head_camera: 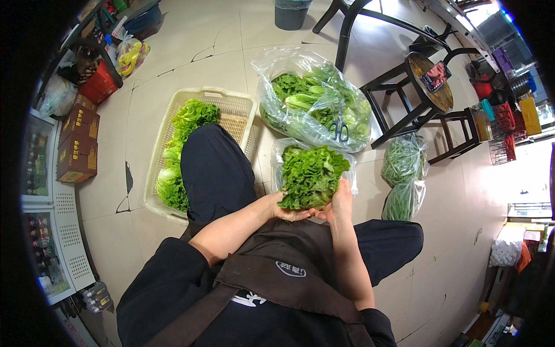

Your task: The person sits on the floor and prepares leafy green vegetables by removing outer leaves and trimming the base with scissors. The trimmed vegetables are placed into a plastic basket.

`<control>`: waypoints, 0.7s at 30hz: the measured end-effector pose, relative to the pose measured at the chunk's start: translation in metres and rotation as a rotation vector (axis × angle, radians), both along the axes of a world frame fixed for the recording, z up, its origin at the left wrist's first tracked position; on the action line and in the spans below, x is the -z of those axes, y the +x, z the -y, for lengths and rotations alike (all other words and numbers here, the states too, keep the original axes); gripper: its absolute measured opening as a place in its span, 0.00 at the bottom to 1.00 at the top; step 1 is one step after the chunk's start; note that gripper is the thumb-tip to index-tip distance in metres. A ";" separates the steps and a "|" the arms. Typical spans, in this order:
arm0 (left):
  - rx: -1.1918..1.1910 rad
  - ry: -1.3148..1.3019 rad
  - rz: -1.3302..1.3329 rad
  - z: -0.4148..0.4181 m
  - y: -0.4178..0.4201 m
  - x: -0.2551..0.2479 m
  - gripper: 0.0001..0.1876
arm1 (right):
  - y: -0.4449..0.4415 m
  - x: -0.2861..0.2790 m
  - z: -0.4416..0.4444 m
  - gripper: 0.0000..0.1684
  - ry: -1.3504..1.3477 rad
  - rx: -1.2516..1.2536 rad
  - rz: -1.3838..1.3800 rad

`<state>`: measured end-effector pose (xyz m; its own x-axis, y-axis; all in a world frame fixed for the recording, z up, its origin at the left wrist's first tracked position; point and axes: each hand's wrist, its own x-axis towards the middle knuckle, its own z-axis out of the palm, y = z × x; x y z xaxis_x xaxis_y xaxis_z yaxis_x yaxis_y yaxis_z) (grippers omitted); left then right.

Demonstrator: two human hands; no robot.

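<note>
A head of green leaf lettuce (313, 175) is held between my left hand (288, 211) and my right hand (340, 201), low in front of my apron. My fingers meet under its base. Just beyond it, a smaller clear plastic bag (276, 167) lies open on the floor with greens inside. Farther out is a large clear bag (271, 60) full of lettuce, with dark-handled scissors (339, 129) lying on it. Left of the bags, a cream plastic basket (157, 173) holds several lettuce heads (184, 126) along its left side, partly hidden by my knee.
Bags of green beans (404, 160) lie on the right, near a wooden stool (442, 97) bearing a phone (437, 76). A grey bin (289, 16) stands at the top. Stacked cartons (78, 158) and a glass-door fridge (65, 230) are on the left.
</note>
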<state>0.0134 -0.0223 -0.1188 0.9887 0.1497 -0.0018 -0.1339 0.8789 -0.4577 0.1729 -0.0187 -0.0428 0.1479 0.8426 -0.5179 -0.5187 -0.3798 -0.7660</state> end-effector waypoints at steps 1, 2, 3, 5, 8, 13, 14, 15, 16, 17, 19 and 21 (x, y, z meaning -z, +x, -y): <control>0.016 0.033 0.009 -0.003 0.000 -0.002 0.27 | 0.001 0.006 0.000 0.12 0.017 0.012 -0.004; 0.091 0.001 -0.039 -0.005 -0.002 -0.003 0.26 | 0.002 0.013 0.001 0.13 0.034 0.024 -0.008; 0.049 0.180 -0.207 -0.003 -0.003 -0.011 0.25 | 0.002 0.018 0.001 0.14 0.049 0.036 -0.013; -0.032 0.539 -0.535 0.003 -0.001 -0.030 0.23 | 0.006 0.023 0.002 0.16 0.003 0.032 -0.099; -0.348 0.626 -0.919 0.010 0.009 0.012 0.16 | 0.006 0.024 0.000 0.18 -0.098 -0.039 -0.252; -0.790 0.618 -1.008 0.003 0.020 -0.034 0.22 | 0.003 0.028 -0.007 0.22 -0.197 -0.123 -0.439; -0.758 0.624 -1.000 0.002 0.017 -0.035 0.22 | 0.004 0.027 -0.010 0.22 -0.207 -0.147 -0.436; -0.728 0.630 -0.992 0.000 0.014 -0.038 0.22 | 0.004 0.025 -0.014 0.22 -0.215 -0.170 -0.432; -0.830 0.642 -0.838 0.000 0.013 -0.042 0.23 | 0.005 0.024 -0.017 0.21 -0.184 -0.204 -0.451; -0.927 0.651 -0.681 0.000 0.013 -0.045 0.25 | 0.003 0.023 -0.020 0.21 -0.195 -0.202 -0.453; -0.909 0.733 -0.670 0.000 0.008 -0.050 0.29 | -0.003 0.013 -0.026 0.21 -0.218 -0.198 -0.455; -0.905 0.827 -0.731 0.000 0.006 -0.062 0.31 | 0.002 0.017 -0.029 0.20 -0.252 -0.260 -0.544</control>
